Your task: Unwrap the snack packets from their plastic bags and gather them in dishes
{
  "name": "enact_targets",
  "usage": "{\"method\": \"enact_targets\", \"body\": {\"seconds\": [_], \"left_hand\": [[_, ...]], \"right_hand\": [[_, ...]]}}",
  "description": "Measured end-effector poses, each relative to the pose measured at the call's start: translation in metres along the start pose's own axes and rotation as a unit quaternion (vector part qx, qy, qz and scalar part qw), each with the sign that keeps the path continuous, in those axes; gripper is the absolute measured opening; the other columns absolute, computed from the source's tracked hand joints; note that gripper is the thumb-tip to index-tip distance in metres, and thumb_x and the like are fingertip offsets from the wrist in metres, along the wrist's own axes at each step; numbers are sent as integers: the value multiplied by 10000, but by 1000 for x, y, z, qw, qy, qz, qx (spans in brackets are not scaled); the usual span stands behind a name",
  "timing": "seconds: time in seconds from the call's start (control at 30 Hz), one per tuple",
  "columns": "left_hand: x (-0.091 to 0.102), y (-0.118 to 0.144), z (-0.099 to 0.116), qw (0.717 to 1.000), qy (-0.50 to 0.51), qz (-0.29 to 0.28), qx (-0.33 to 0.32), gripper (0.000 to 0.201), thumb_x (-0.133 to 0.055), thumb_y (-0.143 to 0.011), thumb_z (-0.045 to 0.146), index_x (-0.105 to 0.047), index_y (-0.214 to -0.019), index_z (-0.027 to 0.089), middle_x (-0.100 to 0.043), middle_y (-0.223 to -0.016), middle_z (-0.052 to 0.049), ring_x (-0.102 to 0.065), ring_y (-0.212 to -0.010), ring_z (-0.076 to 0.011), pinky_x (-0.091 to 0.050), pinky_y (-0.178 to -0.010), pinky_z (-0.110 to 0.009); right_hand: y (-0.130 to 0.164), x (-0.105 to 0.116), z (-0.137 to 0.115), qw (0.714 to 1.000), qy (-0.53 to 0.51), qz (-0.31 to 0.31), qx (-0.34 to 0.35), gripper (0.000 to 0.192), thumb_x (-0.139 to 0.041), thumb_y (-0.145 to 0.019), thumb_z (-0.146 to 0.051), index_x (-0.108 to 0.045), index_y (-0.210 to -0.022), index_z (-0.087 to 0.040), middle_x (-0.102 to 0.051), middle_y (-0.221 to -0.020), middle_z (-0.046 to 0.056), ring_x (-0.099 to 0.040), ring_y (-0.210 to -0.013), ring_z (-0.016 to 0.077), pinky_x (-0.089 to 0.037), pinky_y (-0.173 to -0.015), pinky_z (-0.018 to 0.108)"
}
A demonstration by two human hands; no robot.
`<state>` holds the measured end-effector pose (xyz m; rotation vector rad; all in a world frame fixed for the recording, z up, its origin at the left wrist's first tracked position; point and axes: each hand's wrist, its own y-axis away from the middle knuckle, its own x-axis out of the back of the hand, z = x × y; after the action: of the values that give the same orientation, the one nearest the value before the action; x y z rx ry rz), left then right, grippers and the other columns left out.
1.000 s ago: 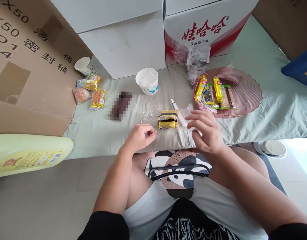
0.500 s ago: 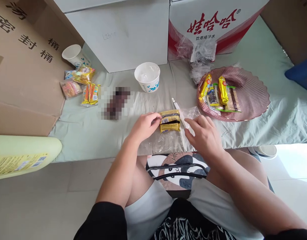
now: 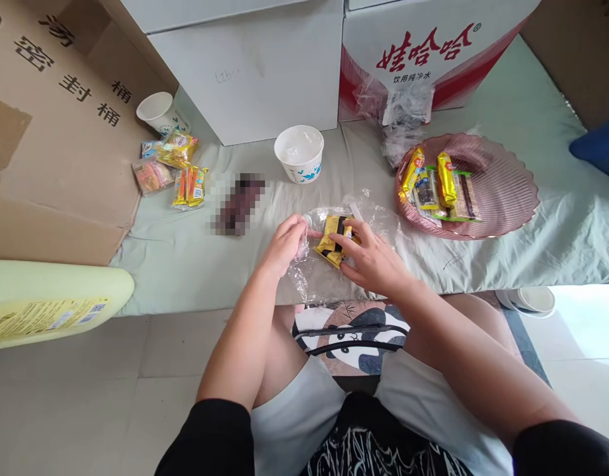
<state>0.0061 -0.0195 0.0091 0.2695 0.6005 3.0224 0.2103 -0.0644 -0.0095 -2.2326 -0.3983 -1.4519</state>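
My left hand [image 3: 284, 246] is closed on the edge of a clear plastic bag [image 3: 318, 283], which lies crumpled over the cloth. A yellow-and-black snack packet [image 3: 332, 246] rests on this plastic, tilted a little. My right hand [image 3: 376, 261] has its fingers around the packet's right side, covering part of it. Just beyond those fingers, the end of a slim white tool [image 3: 356, 213] shows; the rest of it is hidden.
A pink ribbed plate [image 3: 507, 198] on the right bears several wrapped snacks. A paper bowl [image 3: 299, 155] stands ahead, with plastic inside. Snack packets [image 3: 178, 149] and a tipped paper cup [image 3: 160, 112] lie left, near a cardboard box [image 3: 86, 152]. White boxes [image 3: 264, 79] line the back.
My right hand has moved left from the white tool onto the snack packet, which has turned. My left hand has gone from the packet to the plastic bag, now raised and crumpled.
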Motion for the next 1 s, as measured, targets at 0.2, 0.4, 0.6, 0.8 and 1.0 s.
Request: {"method": "enact_targets", "body": {"seconds": [0.2,0.4,0.6,0.8,1.0], "left_hand": [[-1,7,-1,993,76,-82,26,288,-722,-770,428,-533,-823,218,-550,-709,51,-272,-430,-43,-145,-397,-220],[-12,10,-5,983,134,-113,52,333,-769,-717,436,-534,-831,230,-398,-635,82,-305,-442,-55,-171,-407,-206],[-5,7,2,988,111,-98,52,315,-766,-697,427,-553,-814,226,-525,-683,60,-329,-443,-58,-141,-399,-222],[4,-6,1,999,39,-6,14,218,-674,-716,389,-536,-749,223,-620,-704,18,-447,-542,-105,-266,-422,-203],[-8,-16,5,1000,-6,-10,-19,167,-642,-750,341,-538,-720,213,-618,-709,22,-326,-476,-78,-196,-418,-225]], "right_hand": [[-1,7,3,998,-61,-12,-26,544,-509,-951,-222,-516,-1493,-184,-576,-1503,166,-665,-1249,306,-602,-978,463],[-3,-1,-11,998,30,-45,-26,655,-568,-882,-142,-473,-1529,-188,-543,-1549,196,-675,-1235,336,-581,-974,458],[-5,3,1,990,-128,-19,-56,583,-633,-891,-230,-514,-1462,-222,-605,-1481,147,-672,-1240,291,-586,-970,413],[6,16,7,977,-193,53,-71,447,-526,-971,-330,-580,-1393,-192,-711,-1308,141,-708,-1121,276,-575,-946,427],[48,83,18,925,-129,333,-129,377,-464,-996,-445,-638,-1264,-244,-719,-1194,132,-696,-1079,325,-549,-941,523]]}}
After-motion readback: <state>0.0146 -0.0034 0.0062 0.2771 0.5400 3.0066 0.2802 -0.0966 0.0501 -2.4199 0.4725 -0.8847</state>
